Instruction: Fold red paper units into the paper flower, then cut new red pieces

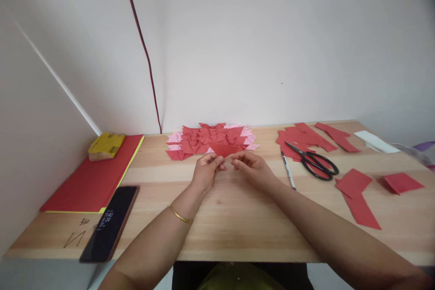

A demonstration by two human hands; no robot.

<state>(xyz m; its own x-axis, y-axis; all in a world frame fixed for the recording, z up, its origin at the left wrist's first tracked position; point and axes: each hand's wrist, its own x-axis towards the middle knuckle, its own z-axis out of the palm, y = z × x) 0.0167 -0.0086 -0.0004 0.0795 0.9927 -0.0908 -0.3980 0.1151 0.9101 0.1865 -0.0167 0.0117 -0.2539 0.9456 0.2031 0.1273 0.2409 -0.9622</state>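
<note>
Between my hands, above the table's middle, is a folded piece of red paper [227, 150], roughly triangular with its wide edge away from me. My left hand [208, 170] pinches its near left corner between thumb and fingers. At its near right side is my right hand [250, 167], fingers curled and thumb close to the fingertips; whether it grips the paper is hard to make out. Just behind lies a cluster of folded red and pink paper pieces [204, 138], arranged in overlapping rows against the wall.
Scissors [317, 163], a pen [288, 170] and red paper scraps [306, 136] lie right. Nearer are cut red pieces [356, 186] and a folded red square [404, 183]. At left are red sheets [91, 181], a yellow packet [107, 146] and a phone [110, 224].
</note>
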